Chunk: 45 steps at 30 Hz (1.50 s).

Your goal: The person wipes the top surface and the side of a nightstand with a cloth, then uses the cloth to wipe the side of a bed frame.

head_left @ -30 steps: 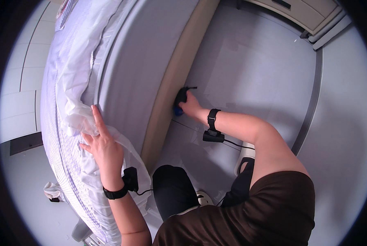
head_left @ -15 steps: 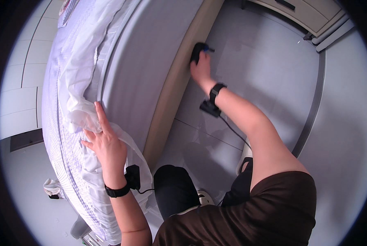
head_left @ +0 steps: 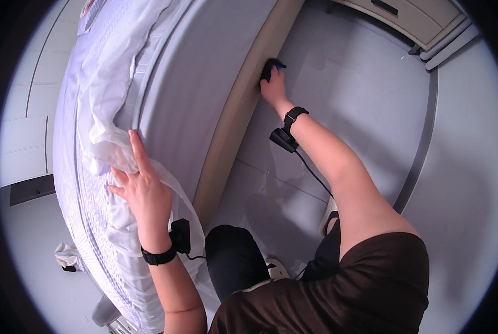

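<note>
My left hand lies open, fingers spread, on the gathered white sheer fabric at the edge of the bed. Beside its index finger runs the grey-lilac side of the mattress. My right hand reaches far out and is closed on a dark, soft-looking pad with a bit of blue. It presses this pad against the beige bed frame. The pad's exact kind cannot be made out, as my fingers cover part of it.
Grey tiled floor lies right of the bed frame. A beige drawer cabinet stands at the far right, near a pale wall. My knee and shoes are close to the bed. A cable hangs from the black device at my right wrist.
My right hand has shifted very slightly with the dark pad along the bed frame. My left hand stays almost in place on the fabric. The view has moved a little.
</note>
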Available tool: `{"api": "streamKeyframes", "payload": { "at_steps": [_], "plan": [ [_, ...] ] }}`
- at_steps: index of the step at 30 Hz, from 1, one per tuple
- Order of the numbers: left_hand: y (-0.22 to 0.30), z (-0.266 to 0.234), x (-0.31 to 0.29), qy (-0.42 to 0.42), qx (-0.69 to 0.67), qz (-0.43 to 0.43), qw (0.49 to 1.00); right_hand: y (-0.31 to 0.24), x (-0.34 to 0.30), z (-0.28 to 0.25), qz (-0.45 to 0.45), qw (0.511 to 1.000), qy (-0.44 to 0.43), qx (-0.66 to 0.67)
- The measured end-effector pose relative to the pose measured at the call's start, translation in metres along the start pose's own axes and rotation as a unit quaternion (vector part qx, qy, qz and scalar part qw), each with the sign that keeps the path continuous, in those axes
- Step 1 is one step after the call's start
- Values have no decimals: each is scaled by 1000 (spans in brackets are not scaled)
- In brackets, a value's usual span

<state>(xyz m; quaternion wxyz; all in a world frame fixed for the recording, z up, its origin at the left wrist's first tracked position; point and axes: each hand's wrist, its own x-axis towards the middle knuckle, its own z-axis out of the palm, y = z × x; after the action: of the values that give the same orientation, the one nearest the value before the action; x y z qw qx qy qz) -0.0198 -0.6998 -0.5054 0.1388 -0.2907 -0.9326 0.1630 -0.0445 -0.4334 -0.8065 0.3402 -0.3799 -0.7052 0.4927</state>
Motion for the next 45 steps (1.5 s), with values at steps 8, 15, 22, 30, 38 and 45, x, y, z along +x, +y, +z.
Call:
{"api": "streamKeyframes", "payload": {
  "at_steps": [8, 15, 22, 30, 38, 45],
  "plan": [
    [-5, 2, 1, -6, -1, -3, 1000, 10, -80, 20, 124, 980, -157, -4],
    [6, -12, 16, -6, -14, 11, 1000, -61, 0, -25, -78, 997, -7, 23],
    [7, -41, 53, -103, -184, 39, 977, -16, 97, -35, -24, 999, -18, -36],
    [78, -49, 115, -49, -86, 61, 993, 24, 10, 2, -41, 994, -87, -42],
    [141, -51, 231, -30, -59, 69, 995, -40, 128, -47, -102, 993, 47, -18],
    [187, -59, 328, -113, -61, 126, 984, 55, 199, -48, -14, 999, -33, -7]
  ]
}}
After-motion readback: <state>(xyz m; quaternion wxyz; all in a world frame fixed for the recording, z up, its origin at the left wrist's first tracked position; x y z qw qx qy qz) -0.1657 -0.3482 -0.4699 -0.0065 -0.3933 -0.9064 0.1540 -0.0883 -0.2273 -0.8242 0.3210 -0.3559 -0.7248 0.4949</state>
